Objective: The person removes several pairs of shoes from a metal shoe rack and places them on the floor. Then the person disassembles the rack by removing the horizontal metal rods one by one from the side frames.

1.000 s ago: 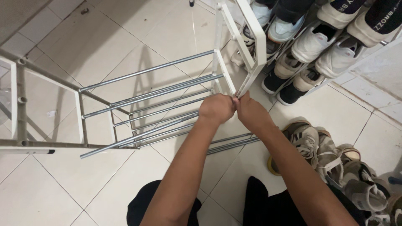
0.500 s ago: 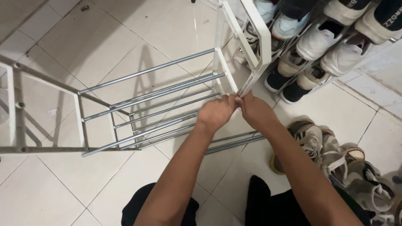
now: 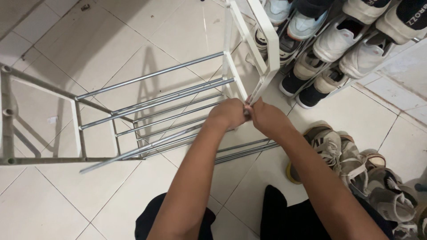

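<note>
**Both hands clamped on the corner of a half-built rack**

A white-framed rack (image 3: pixel 133 111) with grey metal rods lies tipped on the tiled floor (image 3: pixel 53 200), rods running left to right. Beside it, upper right, a filled shoe shelf (image 3: pixel 351 49) holds white, black and pale blue sneakers in slanted rows (more sneakers (image 3: pixel 356 164) lie loose on the tiles lower right). The left hand (image 3: pixel 229 113) and right hand (image 3: pixel 266 118) press together, both clenched on the lower tip of the rack's white side frame (image 3: pixel 262 35). Since a second ago the hands sit slightly lower and the rack has shifted left.
</note>
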